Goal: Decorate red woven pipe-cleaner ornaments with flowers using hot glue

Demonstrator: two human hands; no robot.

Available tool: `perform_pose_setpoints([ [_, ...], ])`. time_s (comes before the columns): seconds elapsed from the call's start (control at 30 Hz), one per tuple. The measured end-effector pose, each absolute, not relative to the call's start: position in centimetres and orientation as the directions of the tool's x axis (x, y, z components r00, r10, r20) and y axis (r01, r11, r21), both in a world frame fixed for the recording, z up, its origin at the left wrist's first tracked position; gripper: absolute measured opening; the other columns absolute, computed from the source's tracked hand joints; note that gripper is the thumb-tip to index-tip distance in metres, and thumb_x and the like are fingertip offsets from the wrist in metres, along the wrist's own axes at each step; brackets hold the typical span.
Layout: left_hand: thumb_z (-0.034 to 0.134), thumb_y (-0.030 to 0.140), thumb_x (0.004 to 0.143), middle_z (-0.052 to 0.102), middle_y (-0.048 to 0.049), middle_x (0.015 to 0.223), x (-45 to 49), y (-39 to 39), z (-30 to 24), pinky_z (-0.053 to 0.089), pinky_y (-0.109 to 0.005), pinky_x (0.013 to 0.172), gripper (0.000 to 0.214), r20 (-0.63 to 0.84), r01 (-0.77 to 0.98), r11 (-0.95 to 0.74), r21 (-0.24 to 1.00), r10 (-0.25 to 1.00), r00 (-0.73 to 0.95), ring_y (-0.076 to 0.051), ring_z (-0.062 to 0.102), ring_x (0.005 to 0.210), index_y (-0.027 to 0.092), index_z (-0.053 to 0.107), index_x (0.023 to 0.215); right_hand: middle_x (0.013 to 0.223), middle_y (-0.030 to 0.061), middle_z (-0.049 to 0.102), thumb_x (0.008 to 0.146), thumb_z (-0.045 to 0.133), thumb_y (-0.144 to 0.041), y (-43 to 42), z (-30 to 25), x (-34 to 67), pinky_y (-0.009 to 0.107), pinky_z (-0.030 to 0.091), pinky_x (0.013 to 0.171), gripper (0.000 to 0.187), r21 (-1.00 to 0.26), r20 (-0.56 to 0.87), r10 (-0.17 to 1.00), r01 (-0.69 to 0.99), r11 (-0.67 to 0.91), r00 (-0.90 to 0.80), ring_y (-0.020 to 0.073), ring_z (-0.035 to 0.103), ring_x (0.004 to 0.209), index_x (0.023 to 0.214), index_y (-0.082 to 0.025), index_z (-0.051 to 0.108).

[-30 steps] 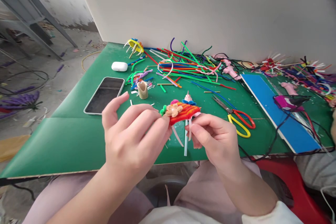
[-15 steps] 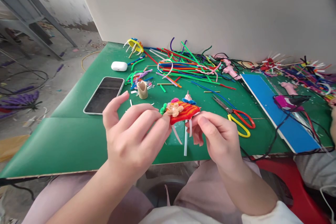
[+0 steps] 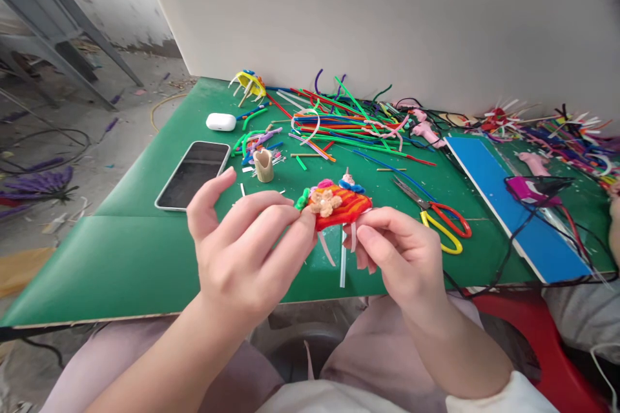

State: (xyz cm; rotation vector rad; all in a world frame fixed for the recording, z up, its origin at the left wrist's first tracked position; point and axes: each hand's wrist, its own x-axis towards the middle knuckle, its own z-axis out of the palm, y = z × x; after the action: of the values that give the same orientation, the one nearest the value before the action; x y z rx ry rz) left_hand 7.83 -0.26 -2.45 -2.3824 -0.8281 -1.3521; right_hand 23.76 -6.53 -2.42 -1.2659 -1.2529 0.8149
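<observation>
My left hand (image 3: 252, 248) pinches this fuzzy orange piece (image 3: 352, 203), can't tell if my right hand (image 3: 407, 255) grips; oversqueezing might squash the flower (image 3: 324, 203) beside my left.

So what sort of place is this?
Perhaps a small craft workshop, judging by the piled coloured pipe cleaners, the scissors on the green table and the flower-trimmed orange piece.

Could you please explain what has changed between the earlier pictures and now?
The right hand has drawn its thumb slightly rightward, away from the pale hanging strip. The orange-and-red piece has turned a little, so its beige flower seems to face the camera more. The left hand still pinches the piece's left end. Phone, scissors and white case have not moved.
</observation>
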Motion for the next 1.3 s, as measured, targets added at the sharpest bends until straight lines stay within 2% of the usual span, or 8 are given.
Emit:
perform_pose_setpoints([
  [0.27, 0.065, 0.014, 0.071, 0.061, 0.0048, 0.062, 7.83, -0.08, -2.64, 0.039, -0.049, 0.092, 0.013, 0.856, 0.586, -0.81, 0.028, 0.322, 0.405, -0.016, 0.062, 0.068, 0.024, 0.056, 0.071, 0.057, -0.0035, 0.059, 0.081, 0.057, -0.025, -6.4, -2.41, 23.65, 0.018, 0.037, 0.037, 0.013, -0.963, 0.225, 0.953, 0.196, 0.185, 0.205, 0.0061, 0.048, 0.042, 0.07, -0.02, 0.059],
  [1.3, 0.065, 0.016, 0.073, 0.061, 0.0054, 0.063, 7.62, 0.08, -2.66, 0.038, -0.045, 0.094, 0.01, 0.849, 0.572, -0.82, -0.025, 0.285, 0.446, -0.014, 0.061, 0.068, 0.022, 0.057, 0.071, 0.06, -0.0061, 0.06, 0.081, 0.058, -0.018, -6.48, -2.27, 23.57, 0.013, 0.04, 0.042, 0.008, -0.968, 0.233, 0.949, 0.142, 0.206, 0.211, 0.003, 0.049, 0.045, 0.076, -0.022, 0.062],
])
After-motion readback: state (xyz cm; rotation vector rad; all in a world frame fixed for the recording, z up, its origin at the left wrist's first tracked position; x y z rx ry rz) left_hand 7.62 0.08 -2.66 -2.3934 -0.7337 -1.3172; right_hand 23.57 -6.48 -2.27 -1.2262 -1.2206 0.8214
